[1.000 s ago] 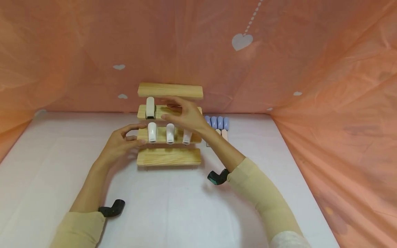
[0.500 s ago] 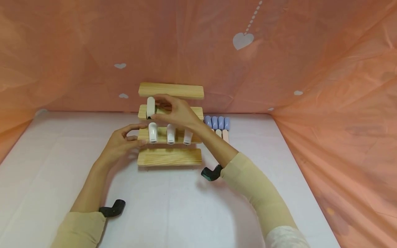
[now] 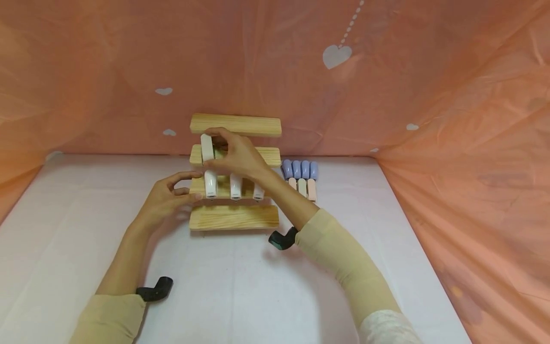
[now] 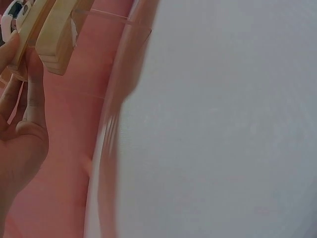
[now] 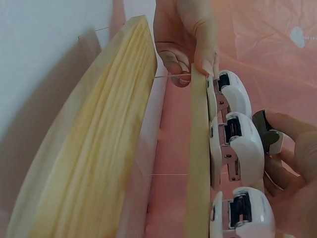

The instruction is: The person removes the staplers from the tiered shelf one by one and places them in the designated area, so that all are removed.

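Head view: the right hand (image 3: pixel 242 155) pinches a white stapler (image 3: pixel 207 147) between its fingers, on the second shelf (image 3: pixel 270 156) from the top. The left hand (image 3: pixel 162 198) grips the next shelf down (image 3: pixel 224 186) with its fingers, maybe so nothing wobbles.

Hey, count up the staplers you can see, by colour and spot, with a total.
Purple staplers: 4
Glossy white staplers on the shelf: 3
Pale pink or cream staplers beside the shelf: 3
Off-white stapler in the right hand: 1
Total visible: 11
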Tool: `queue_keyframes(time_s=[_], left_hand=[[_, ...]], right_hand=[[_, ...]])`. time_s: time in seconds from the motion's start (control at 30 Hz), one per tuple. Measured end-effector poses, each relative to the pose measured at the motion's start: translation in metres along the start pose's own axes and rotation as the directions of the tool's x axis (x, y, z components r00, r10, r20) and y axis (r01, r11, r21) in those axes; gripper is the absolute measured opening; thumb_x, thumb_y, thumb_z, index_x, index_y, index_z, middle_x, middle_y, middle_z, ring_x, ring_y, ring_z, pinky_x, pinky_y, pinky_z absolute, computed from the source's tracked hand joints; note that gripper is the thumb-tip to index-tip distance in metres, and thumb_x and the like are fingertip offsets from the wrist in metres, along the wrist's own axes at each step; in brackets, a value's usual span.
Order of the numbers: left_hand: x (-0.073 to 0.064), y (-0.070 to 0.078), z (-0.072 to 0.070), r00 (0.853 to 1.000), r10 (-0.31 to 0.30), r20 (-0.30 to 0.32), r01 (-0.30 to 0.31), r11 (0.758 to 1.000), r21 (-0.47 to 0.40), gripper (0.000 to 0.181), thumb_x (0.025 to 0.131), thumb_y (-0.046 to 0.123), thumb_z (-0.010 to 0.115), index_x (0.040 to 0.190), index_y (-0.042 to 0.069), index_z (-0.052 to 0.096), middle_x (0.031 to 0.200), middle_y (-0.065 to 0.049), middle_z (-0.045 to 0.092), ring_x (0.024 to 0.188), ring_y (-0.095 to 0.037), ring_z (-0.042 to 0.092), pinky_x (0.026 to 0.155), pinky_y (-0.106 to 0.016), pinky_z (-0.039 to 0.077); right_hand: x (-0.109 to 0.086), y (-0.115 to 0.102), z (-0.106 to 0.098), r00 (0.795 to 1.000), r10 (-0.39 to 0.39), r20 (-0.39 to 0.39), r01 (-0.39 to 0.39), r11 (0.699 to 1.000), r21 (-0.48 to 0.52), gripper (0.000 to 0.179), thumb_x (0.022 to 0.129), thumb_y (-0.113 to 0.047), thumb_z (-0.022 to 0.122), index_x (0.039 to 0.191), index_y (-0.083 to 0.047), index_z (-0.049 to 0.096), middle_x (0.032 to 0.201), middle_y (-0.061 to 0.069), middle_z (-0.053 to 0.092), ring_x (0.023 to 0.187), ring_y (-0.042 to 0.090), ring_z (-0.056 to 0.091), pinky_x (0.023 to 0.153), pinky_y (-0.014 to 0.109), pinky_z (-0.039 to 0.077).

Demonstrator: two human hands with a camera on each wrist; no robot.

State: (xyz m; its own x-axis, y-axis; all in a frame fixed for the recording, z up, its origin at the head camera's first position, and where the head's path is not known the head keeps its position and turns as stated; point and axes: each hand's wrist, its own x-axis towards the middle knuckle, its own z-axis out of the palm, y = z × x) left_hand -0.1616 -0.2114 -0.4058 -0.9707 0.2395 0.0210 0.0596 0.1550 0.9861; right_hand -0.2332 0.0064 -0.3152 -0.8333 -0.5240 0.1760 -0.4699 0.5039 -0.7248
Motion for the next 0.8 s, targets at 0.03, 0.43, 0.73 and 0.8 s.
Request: queue_keyframes(time_s=[0.03,0.43,0.73,0.8], left_hand=[[0.0,0.0,0.0,1.0,0.002,0.001,-0.002,1.0,-0.001,0.053,0.088,0.016,0.078,0.137,0.01,0.057,0.132,-0.005,0.056,0.089,-0.01,0.069,0.077,-0.032,0.057],[-0.002,-0.003,0.0,1.0,-0.02,0.003,0.02,0.999,-0.036,0.052,0.087,0.015,0.079,0.135,0.012,0.058,0.096,-0.007,0.074,0.087,-0.016,0.071,0.075,-0.033,0.058],[-0.001,-0.003,0.002,0.999,-0.034,-0.018,0.033,0.999,-0.036,0.052,0.086,0.013,0.08,0.134,0.011,0.059,0.105,-0.006,0.071,0.088,-0.018,0.071,0.076,-0.035,0.058],[-0.001,-0.004,0.0,0.999,-0.027,-0.024,0.026,0.999,-0.019,0.051,0.086,0.014,0.079,0.134,0.012,0.06,0.114,-0.006,0.068,0.09,-0.015,0.07,0.076,-0.035,0.058]], right_hand=[[0.0,0.0,0.0,1.0,0.004,-0.004,-0.004,1.0,0.005,0.066,0.082,-0.027,0.083,0.141,-0.02,0.054,0.124,-0.004,0.065,0.113,0.006,0.059,0.092,0.016,0.044],[-0.01,0.005,-0.002,1.0,0.0,-0.015,0.001,0.998,0.064,0.07,0.079,-0.029,0.086,0.141,-0.02,0.055,0.121,-0.005,0.066,0.107,0.004,0.06,0.09,0.016,0.045],[-0.019,0.017,-0.014,0.998,-0.044,-0.038,0.049,0.99,0.135,0.072,0.077,-0.023,0.088,0.141,-0.018,0.057,0.117,0.0,0.069,0.106,0.009,0.062,0.091,0.025,0.05],[-0.022,0.02,-0.017,0.998,-0.046,-0.048,0.053,0.989,0.137,0.072,0.077,-0.024,0.088,0.141,-0.017,0.057,0.121,0.002,0.068,0.105,0.01,0.063,0.09,0.027,0.052]])
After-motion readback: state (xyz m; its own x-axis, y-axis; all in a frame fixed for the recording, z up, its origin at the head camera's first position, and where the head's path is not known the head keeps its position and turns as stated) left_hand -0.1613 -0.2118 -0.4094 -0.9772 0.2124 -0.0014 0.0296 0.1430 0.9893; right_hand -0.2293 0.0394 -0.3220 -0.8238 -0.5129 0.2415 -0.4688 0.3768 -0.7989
